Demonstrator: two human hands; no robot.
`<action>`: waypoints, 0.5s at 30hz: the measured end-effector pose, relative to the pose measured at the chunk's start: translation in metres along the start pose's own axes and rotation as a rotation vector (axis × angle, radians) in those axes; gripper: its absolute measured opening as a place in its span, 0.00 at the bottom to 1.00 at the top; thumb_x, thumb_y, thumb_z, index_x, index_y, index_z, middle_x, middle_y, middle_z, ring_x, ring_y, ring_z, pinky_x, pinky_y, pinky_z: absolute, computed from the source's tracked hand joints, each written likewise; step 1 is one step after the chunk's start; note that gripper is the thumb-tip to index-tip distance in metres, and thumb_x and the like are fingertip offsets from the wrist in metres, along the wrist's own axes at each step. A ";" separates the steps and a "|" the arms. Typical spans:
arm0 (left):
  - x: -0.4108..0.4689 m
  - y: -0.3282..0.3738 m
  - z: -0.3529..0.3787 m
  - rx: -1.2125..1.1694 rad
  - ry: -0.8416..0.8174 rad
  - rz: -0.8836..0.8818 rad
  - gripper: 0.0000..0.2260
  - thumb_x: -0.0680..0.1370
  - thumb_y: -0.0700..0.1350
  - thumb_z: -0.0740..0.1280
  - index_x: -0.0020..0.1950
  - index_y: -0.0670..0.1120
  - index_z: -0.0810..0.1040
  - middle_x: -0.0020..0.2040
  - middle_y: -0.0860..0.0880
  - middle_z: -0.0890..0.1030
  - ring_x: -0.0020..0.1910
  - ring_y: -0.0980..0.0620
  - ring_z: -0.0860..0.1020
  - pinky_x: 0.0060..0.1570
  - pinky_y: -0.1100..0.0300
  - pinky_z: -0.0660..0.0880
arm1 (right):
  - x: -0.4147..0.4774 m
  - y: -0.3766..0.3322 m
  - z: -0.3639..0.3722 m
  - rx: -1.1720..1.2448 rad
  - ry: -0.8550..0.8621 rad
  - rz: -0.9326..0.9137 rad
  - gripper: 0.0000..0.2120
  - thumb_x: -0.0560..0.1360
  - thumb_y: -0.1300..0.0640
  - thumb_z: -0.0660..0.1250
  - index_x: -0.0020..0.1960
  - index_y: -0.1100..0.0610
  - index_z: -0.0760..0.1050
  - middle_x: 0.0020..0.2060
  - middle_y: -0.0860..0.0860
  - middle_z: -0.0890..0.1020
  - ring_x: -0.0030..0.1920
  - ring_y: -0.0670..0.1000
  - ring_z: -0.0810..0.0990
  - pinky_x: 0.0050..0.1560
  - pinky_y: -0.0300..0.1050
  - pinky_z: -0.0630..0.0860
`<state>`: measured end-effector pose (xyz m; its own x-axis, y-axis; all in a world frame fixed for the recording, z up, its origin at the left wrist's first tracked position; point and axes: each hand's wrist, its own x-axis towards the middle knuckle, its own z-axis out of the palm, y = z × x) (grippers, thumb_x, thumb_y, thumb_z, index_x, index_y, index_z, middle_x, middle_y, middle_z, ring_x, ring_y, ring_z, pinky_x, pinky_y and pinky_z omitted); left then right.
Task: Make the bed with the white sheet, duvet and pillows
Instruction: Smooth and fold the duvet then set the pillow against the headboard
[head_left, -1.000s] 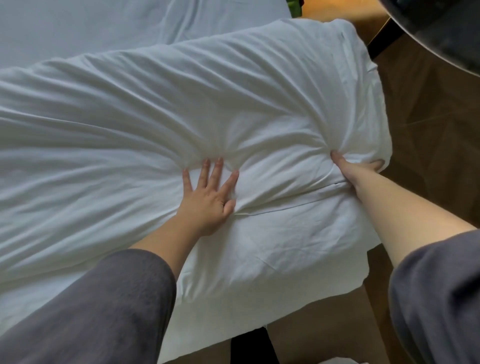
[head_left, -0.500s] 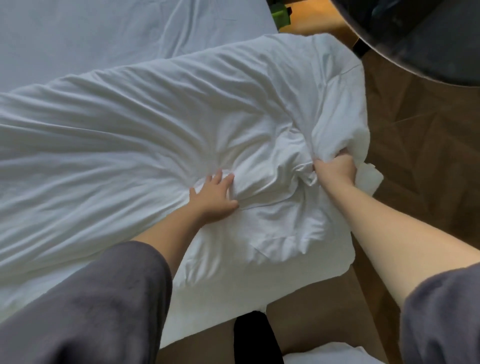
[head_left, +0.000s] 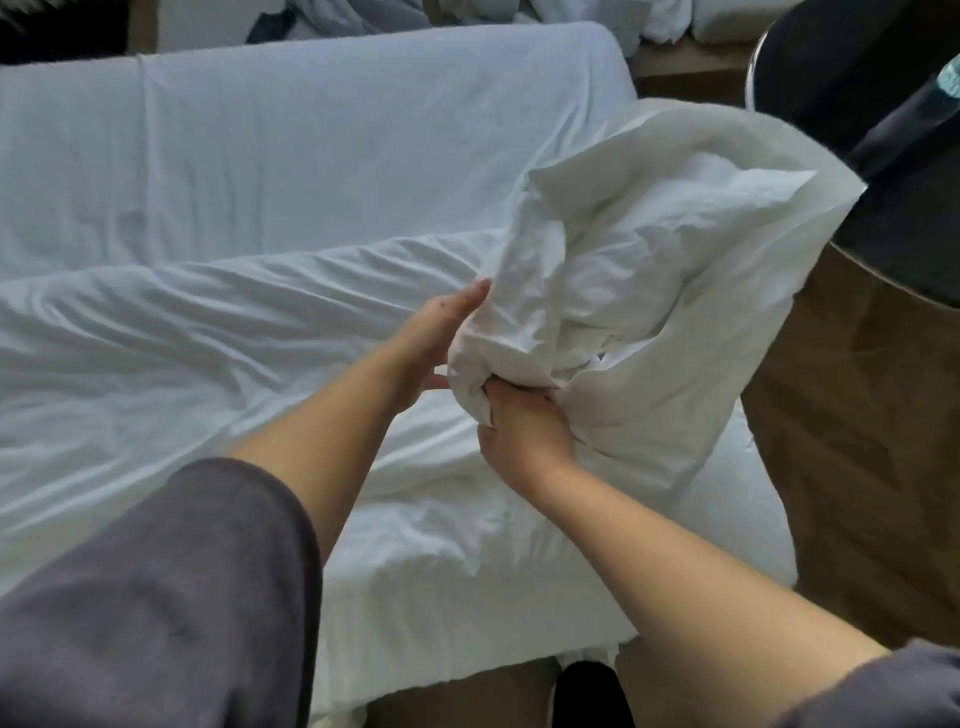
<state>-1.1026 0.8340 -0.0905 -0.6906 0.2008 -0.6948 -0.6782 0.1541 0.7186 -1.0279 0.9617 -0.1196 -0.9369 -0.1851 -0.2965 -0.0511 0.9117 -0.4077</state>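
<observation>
The right end of the duvet (head_left: 649, 249) has risen off the bed (head_left: 441, 649) since a second ago, with the right hand (head_left: 519, 423) keeping its grip clamped on a bunched fold and the left hand (head_left: 441, 338) flat against it, so spreading it over the far sheet (head_left: 311, 130) remains.

Matt, creased white cloth duvet (head_left: 649, 270); smooth wooden floor (head_left: 857, 441).

White duvet (head_left: 649, 270), one end bunched and raised, rest rumpled across white sheet (head_left: 311, 145), perhaps pillows (head_left: 737, 18) beyond
</observation>
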 end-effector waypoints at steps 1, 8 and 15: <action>-0.001 0.000 -0.006 0.026 0.021 0.038 0.29 0.70 0.67 0.68 0.65 0.54 0.73 0.58 0.53 0.82 0.55 0.52 0.81 0.48 0.55 0.78 | -0.004 -0.007 0.006 -0.057 -0.010 -0.027 0.11 0.76 0.62 0.60 0.56 0.56 0.74 0.49 0.55 0.83 0.49 0.59 0.80 0.39 0.45 0.66; 0.011 0.003 0.016 0.621 0.314 0.121 0.31 0.57 0.66 0.75 0.56 0.55 0.75 0.47 0.54 0.79 0.49 0.51 0.78 0.46 0.56 0.76 | -0.023 -0.013 0.007 -0.245 -0.100 -0.206 0.10 0.73 0.65 0.63 0.51 0.55 0.76 0.45 0.55 0.83 0.46 0.61 0.81 0.36 0.46 0.63; 0.004 0.007 0.025 0.791 0.437 0.067 0.06 0.72 0.53 0.67 0.44 0.52 0.77 0.37 0.52 0.74 0.39 0.47 0.71 0.40 0.57 0.66 | -0.047 0.036 -0.023 -0.163 -0.170 -0.284 0.12 0.71 0.54 0.72 0.52 0.56 0.75 0.42 0.55 0.83 0.46 0.60 0.80 0.43 0.47 0.66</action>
<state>-1.1040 0.8597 -0.0879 -0.8654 -0.1269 -0.4847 -0.3741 0.8072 0.4567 -0.9938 1.0119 -0.1005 -0.8073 -0.4848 -0.3364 -0.3679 0.8592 -0.3555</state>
